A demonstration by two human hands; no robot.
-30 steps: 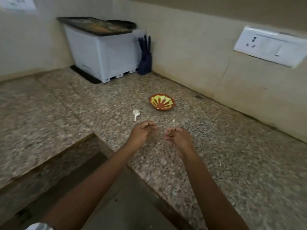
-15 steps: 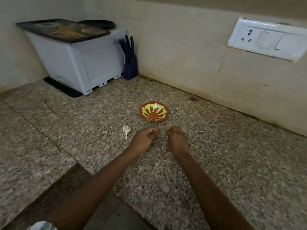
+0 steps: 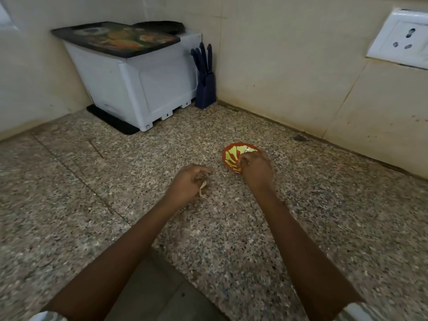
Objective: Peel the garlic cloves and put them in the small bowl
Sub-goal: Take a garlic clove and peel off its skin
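Looks like drop-off: holds the curled right hand (image 3: 256, 169), contents impossible to tell, over the small bowl (image 3: 228, 156), pinches the pale garlic (image 3: 202, 188) in the left hand (image 3: 185, 185) at eight o'clock from it, next calls for releasing, then peeling again.

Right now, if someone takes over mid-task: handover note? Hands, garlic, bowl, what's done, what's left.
Left hand: fingers curled on a pale garlic piece, low over the counter.
Right hand: fingers curled above the small bowl; too blurred to tell whether it pinches a clove.
Done: no clove shows in the bowl's visible part; the hand hides the rest.
To do: peel the garlic piece and put its cloves in the bowl.
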